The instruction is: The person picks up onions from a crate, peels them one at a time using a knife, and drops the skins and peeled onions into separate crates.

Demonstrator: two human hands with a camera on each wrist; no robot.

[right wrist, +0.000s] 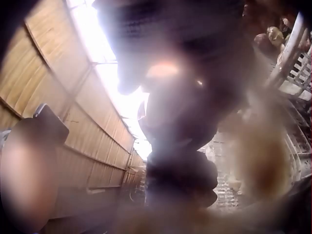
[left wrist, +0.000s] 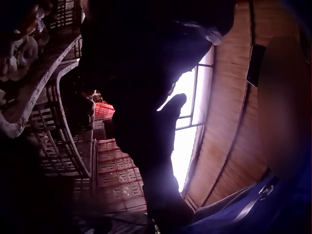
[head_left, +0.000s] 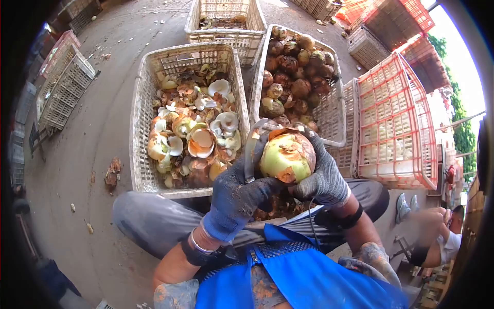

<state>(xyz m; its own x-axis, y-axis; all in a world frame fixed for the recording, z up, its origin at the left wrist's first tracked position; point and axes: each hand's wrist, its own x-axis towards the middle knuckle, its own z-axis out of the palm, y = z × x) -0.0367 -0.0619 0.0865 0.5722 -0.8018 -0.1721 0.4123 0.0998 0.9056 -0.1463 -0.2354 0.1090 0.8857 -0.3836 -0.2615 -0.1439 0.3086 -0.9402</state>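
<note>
While the left hand (head_left: 237, 198), in a blue glove, grips a curved blade (head_left: 250, 149), its fingers are curled round the lower end of the metal and the blade rises out of the top of the fist. The round fruit (head_left: 286, 158) sits just right of this hand and touches it. The blade arcs over the fruit's upper left shoulder. The right hand (head_left: 323, 177), in a grey knit glove, cups the fruit from its far right side, fingers bent round the top and back, so the fruit lies between the two hands and against both palms. Fruit surface: pale green-yellow where pared, brown husk patches on top and at the lower edge. Beyond the left hand, directly ahead of its knuckles, stands a white basket (head_left: 138, 123) holding peelings (head_left: 198, 139), white and orange-brown. Beyond the right hand's fingertips stands a second white basket (head_left: 335, 108) filled with brown unpeeled fruits (head_left: 293, 77). To the outer side of the right hand is a red crate (head_left: 391, 118), tilted on edge. Below both wrists, nearer the body, a blue apron (head_left: 303, 278) covers the lap. Left wrist view: the hand is only a dark silhouette against bright light, with no finger detail. Right wrist view: blurred and overexposed, so I cannot tell the grip from it.
</note>
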